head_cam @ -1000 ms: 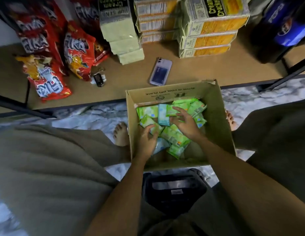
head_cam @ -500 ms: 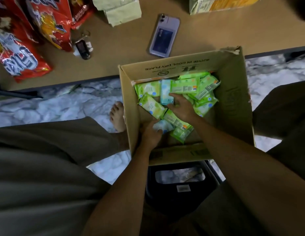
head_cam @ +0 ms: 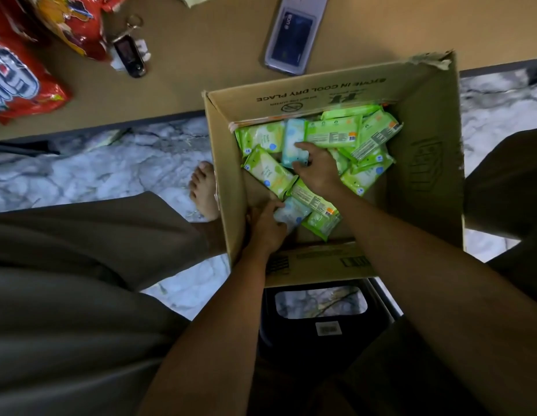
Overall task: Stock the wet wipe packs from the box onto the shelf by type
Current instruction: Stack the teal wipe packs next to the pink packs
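Note:
An open cardboard box (head_cam: 423, 163) stands on the floor in front of a low brown shelf board (head_cam: 201, 55). Several green wet wipe packs (head_cam: 333, 134) and a few pale blue ones lie jumbled inside. My left hand (head_cam: 265, 226) is low at the box's near left corner and grips a pale blue pack (head_cam: 294, 213). My right hand (head_cam: 318, 166) reaches into the middle of the pile, its fingers curled on another pale blue pack (head_cam: 292, 139).
On the shelf board lie a phone (head_cam: 294, 37), a key fob with keys (head_cam: 129, 54) and red snack bags (head_cam: 24, 85). A dark stool (head_cam: 321, 322) is under me, my legs on both sides, a bare foot (head_cam: 204, 187) left of the box.
The view has tilted down and closer to the box. My right hand slid left onto the upright blue pack; my left hand moved down to the blue pack at the near corner.

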{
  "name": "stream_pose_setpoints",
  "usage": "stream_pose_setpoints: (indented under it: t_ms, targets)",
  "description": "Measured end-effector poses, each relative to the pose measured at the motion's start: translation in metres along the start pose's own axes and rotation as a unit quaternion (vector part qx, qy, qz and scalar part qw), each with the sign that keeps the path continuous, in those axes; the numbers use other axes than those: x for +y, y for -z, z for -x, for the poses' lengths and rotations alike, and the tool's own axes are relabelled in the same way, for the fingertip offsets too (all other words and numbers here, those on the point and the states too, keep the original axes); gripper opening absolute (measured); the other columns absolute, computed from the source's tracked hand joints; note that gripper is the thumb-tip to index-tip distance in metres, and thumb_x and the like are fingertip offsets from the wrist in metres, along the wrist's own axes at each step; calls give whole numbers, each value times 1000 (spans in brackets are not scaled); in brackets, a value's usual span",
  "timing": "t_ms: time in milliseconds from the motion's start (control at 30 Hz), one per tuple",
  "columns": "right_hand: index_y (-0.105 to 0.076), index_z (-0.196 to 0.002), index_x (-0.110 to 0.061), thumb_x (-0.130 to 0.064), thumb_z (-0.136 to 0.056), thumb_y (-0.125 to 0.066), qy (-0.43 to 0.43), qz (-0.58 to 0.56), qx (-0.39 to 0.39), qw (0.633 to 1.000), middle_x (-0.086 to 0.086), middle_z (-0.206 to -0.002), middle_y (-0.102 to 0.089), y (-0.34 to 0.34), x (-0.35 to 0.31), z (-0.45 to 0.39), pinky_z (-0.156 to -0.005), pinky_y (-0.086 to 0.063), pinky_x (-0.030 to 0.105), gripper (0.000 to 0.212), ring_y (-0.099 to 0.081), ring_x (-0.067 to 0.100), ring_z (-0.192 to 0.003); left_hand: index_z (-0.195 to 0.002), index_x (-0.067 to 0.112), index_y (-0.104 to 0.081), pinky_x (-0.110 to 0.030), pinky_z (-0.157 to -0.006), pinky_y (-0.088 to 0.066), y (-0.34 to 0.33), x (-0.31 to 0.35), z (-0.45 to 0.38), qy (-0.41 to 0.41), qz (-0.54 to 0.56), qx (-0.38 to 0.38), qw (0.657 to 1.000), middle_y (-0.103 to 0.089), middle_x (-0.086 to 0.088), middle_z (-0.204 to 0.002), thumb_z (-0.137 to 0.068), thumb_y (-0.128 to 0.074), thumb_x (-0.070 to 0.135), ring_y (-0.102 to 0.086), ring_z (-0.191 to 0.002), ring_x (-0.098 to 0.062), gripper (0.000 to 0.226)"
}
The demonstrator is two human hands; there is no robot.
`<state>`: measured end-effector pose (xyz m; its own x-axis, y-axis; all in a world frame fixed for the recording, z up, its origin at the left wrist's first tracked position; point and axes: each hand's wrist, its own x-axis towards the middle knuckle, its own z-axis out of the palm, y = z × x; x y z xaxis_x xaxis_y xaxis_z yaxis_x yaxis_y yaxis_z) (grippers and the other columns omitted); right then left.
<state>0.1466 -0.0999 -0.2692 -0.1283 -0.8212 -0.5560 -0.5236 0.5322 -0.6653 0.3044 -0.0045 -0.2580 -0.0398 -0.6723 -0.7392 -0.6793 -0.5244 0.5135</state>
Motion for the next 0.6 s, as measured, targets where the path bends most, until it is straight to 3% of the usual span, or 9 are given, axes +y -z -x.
stream_pose_setpoints:
  t_ms: [67,200,333,433,500,567,600]
  targets:
    - [-62,-134,-17,-16,-90,-71,3,-5,9,1000,14,-101,-67,-3,0,1,-66,-35,17,45,-56,15,-71,-129,24,-57,-43,-100,-47,0,0,0,-3,-7,-20,1000,-43,-23,-129,-81,-60,12,-44,-121,-40,50]
    - [-63,-132,-18,-14,-89,-72,5,-22,22,1000,14,-122,-67,-5,-1,1,-74,-40,12,44,-65,21,-93,-135,23,-55,-37,-100,-49,-1,0,1,12,3,-34,999,-37,-19,-133,-82,-63,-2,-48,-119,-40,58]
    - [-65,-130,-20,-18,-88,-75,-2,-45,26,999,11,-95,-72,-2,-3,1,-60,-40,4,43,-67,22,-84,-133,24,-55,-34,-98,-49,-2,-1,1,7,6,-34,999,-39,-17,-131,-82,-65,-3,-52,-114,-37,59]
    - [-66,-127,-19,-22,-90,-74,-6,-75,37,996,3,-68,-58,-1,-7,4,-53,-37,5,38,-55,14,-63,-128,22,-55,-33,-92,-51,-5,-4,-1,-16,28,-38,999,-53,-14,-133,-80,-71,-4,-57,-119,-32,56]
    - [-68,-124,-19,-26,-91,-74,-11,-99,48,994,8,-69,-59,-1,-10,6,-52,-38,7,35,-54,16,-63,-126,22,-54,-31,-88,-53,-5,-3,0,-14,50,-48,997,-57,-12,-135,-82,-70,-5,-58,-121,-29,55]
    - [-70,-121,-22,-31,-91,-73,-20,-123,54,991,12,-84,-69,-3,-14,7,-65,-50,13,31,-63,20,-75,-127,23,-54,-34,-88,-56,-4,-1,1,-9,70,-52,996,-58,-11,-137,-84,-69,-5,-59,-120,-28,54]
    - [-71,-118,-23,-34,-91,-73,-27,-145,60,987,10,-94,-73,-5,-14,7,-76,-56,23,29,-68,21,-82,-127,24,-54,-36,-88,-57,-3,-1,1,-11,78,-50,996,-58,-11,-137,-85,-69,-4,-59,-120,-29,53]
